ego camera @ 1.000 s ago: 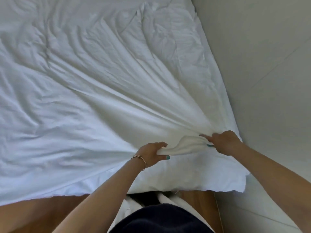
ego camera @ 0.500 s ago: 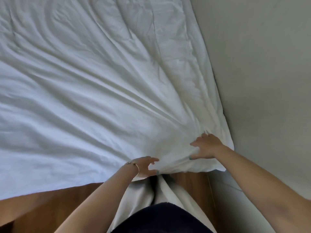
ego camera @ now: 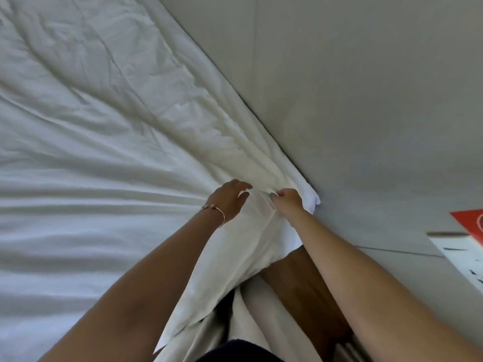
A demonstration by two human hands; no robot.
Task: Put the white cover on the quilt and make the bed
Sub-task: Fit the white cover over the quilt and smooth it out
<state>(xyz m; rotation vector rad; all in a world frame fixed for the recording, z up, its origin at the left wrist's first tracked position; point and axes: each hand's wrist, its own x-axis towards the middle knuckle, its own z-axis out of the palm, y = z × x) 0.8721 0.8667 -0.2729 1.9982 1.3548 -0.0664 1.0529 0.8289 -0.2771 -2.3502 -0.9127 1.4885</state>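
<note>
White cover (ego camera: 104, 158) lies creased, its corner bunched against the wall (ego camera: 339, 100).

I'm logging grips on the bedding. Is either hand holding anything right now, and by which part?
The right hand pinches the white cover at its near corner beside the wall. The left hand holds nothing, its fingers loose over the fabric.

My right hand (ego camera: 287, 202) pinches a fold of the white cover (ego camera: 109, 158) near its corner, close to the grey wall (ego camera: 352, 87). My left hand (ego camera: 230, 199), a thin bracelet (ego camera: 218, 211) on its wrist, rests on the cloth just beside it, fingers reaching forward. Creases fan out from both hands. The cover's edge hangs over brown wood (ego camera: 300, 291) below.
</note>
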